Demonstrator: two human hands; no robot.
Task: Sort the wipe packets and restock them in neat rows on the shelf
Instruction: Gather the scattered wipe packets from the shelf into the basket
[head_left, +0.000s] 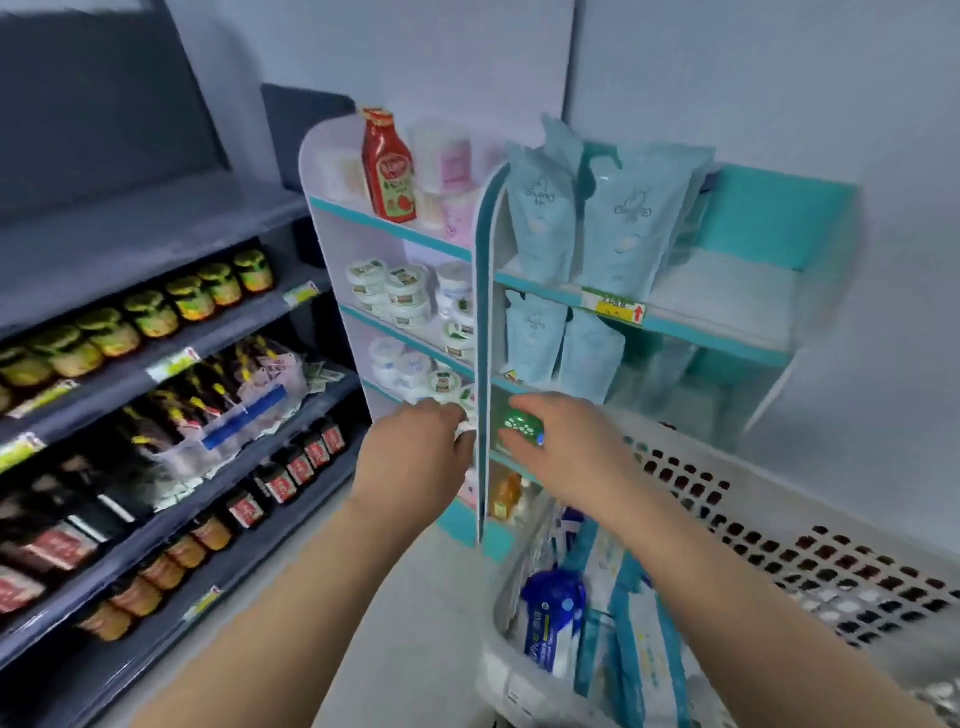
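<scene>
Pale grey-blue wall (779, 78) across the upper right of the frame, with a vertical seam (570, 62) near top centre. At left, dark grey store rack (130, 218) with slanted shelves and yellow price tags (174, 362). Centre, against the wall, white shelf unit (722, 291) edged in teal. Pale floor (415, 597) at lower centre. Soft, even light.
</scene>
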